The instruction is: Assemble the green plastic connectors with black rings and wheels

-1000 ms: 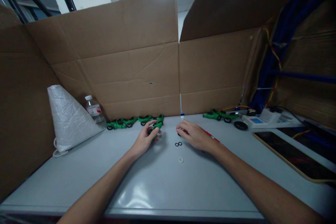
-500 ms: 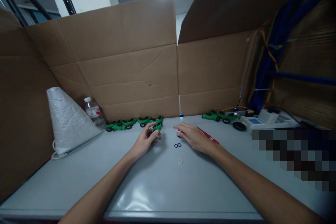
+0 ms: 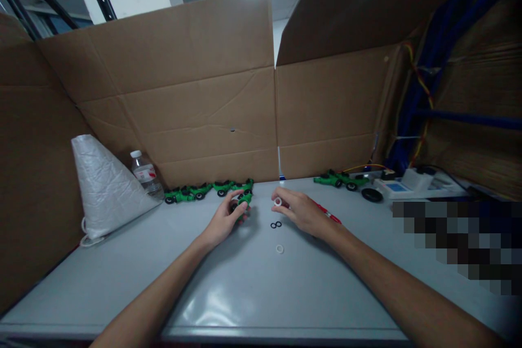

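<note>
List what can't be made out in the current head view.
All in the head view:
Toy car: partly covered by the left hand.
Red stick: upper end hidden behind the right hand.
Bottle: label print too small; lower side behind the silver bag.
Pixelated patch, right: whatever lies under it is masked.

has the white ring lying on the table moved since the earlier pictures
No. Judged against the cardboard wall, the white ring on the table shows no shift either way.

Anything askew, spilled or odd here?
Yes: a pixelated patch over the right of the table, unlike the surrounding picture; it hides what lies there. No spill or damage shows around the green toy in the left hand.
</note>
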Motion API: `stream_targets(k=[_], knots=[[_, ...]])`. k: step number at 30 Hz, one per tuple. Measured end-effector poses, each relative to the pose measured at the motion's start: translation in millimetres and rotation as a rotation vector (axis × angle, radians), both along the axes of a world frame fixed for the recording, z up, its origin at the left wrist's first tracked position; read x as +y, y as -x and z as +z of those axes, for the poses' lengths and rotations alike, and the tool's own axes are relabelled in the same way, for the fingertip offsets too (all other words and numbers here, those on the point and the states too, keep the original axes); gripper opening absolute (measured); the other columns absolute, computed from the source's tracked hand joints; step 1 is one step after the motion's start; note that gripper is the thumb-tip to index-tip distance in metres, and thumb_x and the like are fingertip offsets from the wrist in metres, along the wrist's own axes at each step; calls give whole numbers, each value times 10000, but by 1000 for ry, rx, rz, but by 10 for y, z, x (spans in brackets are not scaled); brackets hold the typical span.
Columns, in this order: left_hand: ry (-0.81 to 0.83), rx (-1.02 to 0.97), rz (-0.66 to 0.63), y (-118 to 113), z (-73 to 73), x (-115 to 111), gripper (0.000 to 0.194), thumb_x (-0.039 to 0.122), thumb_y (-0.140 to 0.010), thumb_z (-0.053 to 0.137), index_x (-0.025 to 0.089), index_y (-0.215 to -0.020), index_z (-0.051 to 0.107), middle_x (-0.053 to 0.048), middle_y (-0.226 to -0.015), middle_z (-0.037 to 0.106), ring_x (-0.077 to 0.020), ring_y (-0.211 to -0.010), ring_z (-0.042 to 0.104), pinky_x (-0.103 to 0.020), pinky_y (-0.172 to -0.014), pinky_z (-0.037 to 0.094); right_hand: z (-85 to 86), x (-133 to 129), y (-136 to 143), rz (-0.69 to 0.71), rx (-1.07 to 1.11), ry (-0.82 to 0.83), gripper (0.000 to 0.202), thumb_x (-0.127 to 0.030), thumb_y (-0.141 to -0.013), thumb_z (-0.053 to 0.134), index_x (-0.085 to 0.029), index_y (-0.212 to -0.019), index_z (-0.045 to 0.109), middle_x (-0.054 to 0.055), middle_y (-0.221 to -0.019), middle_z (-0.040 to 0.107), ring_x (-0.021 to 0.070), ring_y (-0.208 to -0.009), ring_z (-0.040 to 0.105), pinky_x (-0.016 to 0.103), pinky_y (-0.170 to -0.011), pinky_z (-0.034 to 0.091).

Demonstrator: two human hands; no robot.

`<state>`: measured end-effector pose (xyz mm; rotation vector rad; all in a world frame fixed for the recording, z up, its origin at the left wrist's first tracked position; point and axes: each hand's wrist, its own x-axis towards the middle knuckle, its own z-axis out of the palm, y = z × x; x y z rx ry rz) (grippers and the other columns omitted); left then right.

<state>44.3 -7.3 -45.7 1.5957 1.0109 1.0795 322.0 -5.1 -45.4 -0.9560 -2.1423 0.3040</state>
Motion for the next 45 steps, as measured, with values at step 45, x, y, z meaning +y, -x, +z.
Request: stream_targets(k=[45], knots=[[12,14,-80,-48,36,-60,724,582,-921,742,180,-1472,499,-106,-1069,714,-177,-837,676,-313,-766,517,-38,125,-101,-8,45,-55,112,-165,-950,657,-229,-924,569,29,-959,626,202,-878,581,307,-787,426]])
